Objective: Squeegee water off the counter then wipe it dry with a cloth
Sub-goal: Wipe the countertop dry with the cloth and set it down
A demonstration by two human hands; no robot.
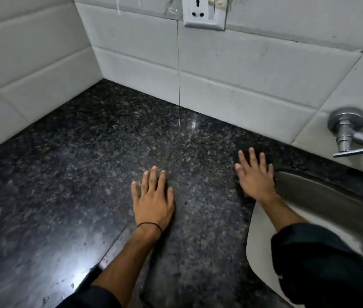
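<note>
The dark speckled granite counter [76,174] fills most of the view and runs into a tiled corner. My left hand [152,201] lies flat on it near the middle, fingers spread, holding nothing; a thin black band circles its wrist. My right hand [256,177] also lies flat with fingers apart, at the counter's right side beside the sink rim. A few small droplets glint on the counter at the lower left. No squeegee or cloth is in view.
A steel sink [322,201] sits at the right, partly under my right forearm. A metal tap [351,134] juts from the white tiled wall [242,85] above it. A wall socket [204,13] is at the top centre.
</note>
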